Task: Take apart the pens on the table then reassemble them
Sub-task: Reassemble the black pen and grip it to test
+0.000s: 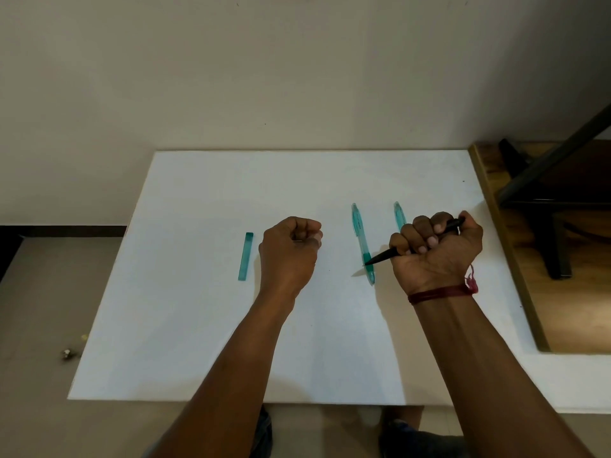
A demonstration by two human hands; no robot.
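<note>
My right hand (436, 252) is closed in a fist around a black pen (383, 256), whose tip points down-left just above the white table (205, 325). Under that tip lies a teal translucent pen (362, 241), lengthwise on the table. A second teal pen (399, 214) lies further right, its lower part hidden behind my right hand. My left hand (291, 249) rests at the table's middle as a fist; I cannot tell if anything is inside it. To its left lies a teal pen cap (245, 256).
A wooden surface (562, 309) with a dark metal frame (542, 180) adjoins the table's right edge. The wall runs along the far edge. Small bits of debris (67, 353) lie on the floor at left.
</note>
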